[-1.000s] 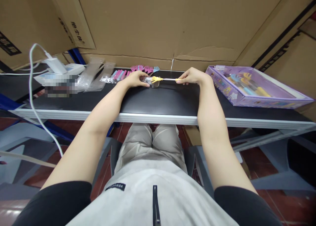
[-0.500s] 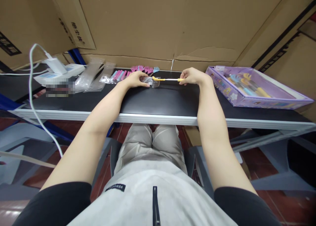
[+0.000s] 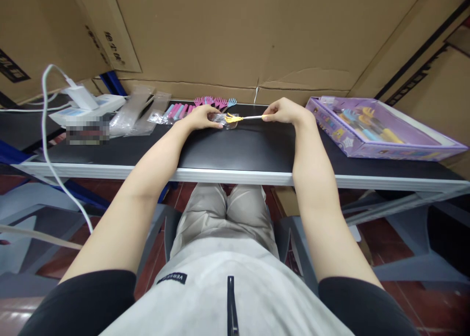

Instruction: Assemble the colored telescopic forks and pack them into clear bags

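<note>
Pinching claw stick by end: right hand; left hand gripping clear wrapper (yellow claw between hands)

A: Yellow-clawed rod count, right grip?
B: One. Purple box, right of that grip: one.
A: Left of left grip?
B: White plug, one; pink and blue handles, several, partly hidden.

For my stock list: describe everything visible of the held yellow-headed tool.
The yellow-headed tool has a fingered head, seemingly plastic, and a slim, pale shaft, possibly metal. It points left, over the tabletop. The right hand pinches the other end, hiding it. The head overlaps clear wrapping by the left hand; contact is unclear.
</note>
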A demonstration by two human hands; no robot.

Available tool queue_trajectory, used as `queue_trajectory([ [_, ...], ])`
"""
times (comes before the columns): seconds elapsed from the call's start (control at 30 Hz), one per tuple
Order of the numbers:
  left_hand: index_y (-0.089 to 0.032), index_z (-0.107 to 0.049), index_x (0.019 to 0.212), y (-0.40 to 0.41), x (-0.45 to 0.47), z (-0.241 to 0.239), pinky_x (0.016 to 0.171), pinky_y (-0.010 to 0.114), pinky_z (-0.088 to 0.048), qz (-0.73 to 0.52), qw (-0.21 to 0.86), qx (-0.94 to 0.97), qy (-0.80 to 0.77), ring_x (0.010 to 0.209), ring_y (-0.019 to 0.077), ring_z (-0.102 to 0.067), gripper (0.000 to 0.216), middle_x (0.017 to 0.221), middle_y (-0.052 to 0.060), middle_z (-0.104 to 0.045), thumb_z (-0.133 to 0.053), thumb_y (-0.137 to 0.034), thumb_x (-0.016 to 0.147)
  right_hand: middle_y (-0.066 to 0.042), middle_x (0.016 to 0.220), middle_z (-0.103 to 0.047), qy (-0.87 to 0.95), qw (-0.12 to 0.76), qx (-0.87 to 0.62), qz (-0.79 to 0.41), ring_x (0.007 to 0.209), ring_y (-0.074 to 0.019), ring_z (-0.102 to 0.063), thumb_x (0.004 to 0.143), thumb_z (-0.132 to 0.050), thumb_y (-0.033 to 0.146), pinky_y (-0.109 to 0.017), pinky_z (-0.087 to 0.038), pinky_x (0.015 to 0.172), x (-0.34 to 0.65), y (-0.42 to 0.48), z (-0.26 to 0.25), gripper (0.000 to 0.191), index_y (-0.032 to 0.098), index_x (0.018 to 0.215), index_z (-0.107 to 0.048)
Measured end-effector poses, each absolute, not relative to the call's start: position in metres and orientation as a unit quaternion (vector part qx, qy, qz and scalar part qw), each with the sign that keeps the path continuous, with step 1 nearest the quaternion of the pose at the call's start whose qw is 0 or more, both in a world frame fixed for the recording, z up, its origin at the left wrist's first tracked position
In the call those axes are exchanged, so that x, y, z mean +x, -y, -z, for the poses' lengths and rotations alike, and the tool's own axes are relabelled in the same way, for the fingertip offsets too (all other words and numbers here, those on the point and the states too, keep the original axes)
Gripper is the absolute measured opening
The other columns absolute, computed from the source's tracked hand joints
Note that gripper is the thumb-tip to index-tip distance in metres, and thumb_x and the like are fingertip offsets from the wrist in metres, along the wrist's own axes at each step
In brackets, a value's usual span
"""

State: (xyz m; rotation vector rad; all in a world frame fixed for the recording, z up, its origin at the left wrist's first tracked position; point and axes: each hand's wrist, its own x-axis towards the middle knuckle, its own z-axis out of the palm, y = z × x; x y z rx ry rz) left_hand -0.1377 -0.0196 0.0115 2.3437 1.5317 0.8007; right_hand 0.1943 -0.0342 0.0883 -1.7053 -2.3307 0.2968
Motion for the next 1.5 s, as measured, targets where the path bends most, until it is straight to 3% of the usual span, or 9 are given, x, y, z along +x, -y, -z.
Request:
queue_trajectory([
  [0.47, -0.019, -0.08, 0.134, 0.014, -0.137, -0.007, 0.098, 0.037, -0.05, -0.269, 0.094, 0.804, -0.522, 0.109, 0.0295, -0.066, 0.071, 0.111, 0.01, -0.075, -0.093, -0.052, 0.072, -0.007, 0.093, -0.082, 0.796, 0.117, -0.575, -0.145, 0.096, -0.024, -0.078, 0.092, -0.086, 0.033, -0.036, -0.061, 0.092, 0.193, 0.034, -0.088, 0.016, 0.02, 0.103, -0.087],
  [0.7, -0.015, -0.078, 0.137, 0.013, -0.137, -0.006, 0.103, 0.039, -0.05, -0.261, 0.083, 0.807, -0.524, 0.112, 0.031, -0.067, 0.074, 0.116, 0.012, -0.073, -0.094, -0.052, 0.075, -0.007, 0.088, -0.081, 0.801, 0.117, -0.567, -0.151, 0.093, -0.0247, -0.078, 0.088, -0.091, 0.042, -0.036, -0.063, 0.089, 0.193, 0.035, -0.089, 0.026, 0.019, 0.1, -0.087],
  [1.13, -0.015, -0.08, 0.132, 0.013, -0.131, -0.005, 0.091, 0.035, -0.048, -0.255, 0.085, 0.832, -0.485, 0.097, 0.0254, -0.066, 0.07, 0.1, 0.008, -0.072, -0.091, -0.058, 0.078, -0.007, 0.088, -0.08, 0.811, 0.122, -0.552, -0.15, 0.089, -0.0227, -0.075, 0.087, -0.091, 0.034, -0.034, -0.058, 0.086, 0.184, 0.039, -0.088, 0.023, 0.017, 0.101, -0.087],
  [1.27, -0.015, -0.079, 0.135, 0.012, -0.129, -0.003, 0.096, 0.036, -0.05, -0.255, 0.074, 0.834, -0.484, 0.106, 0.0274, -0.067, 0.072, 0.113, 0.011, -0.072, -0.091, -0.058, 0.079, -0.005, 0.083, -0.078, 0.822, 0.129, -0.535, -0.145, 0.083, -0.0208, -0.073, 0.084, -0.093, 0.037, -0.032, -0.057, 0.08, 0.182, 0.036, -0.084, 0.026, 0.018, 0.1, -0.086],
  [1.5, -0.015, -0.078, 0.137, 0.015, -0.123, -0.005, 0.105, 0.039, -0.05, -0.226, 0.06, 0.851, -0.469, 0.115, 0.0304, -0.069, 0.068, 0.121, 0.013, -0.072, -0.09, -0.054, 0.083, -0.005, 0.081, -0.077, 0.821, 0.141, -0.532, -0.15, 0.083, -0.0202, -0.071, 0.084, -0.092, 0.024, -0.032, -0.054, 0.08, 0.178, 0.034, -0.081, 0.011, 0.018, 0.089, -0.084],
])
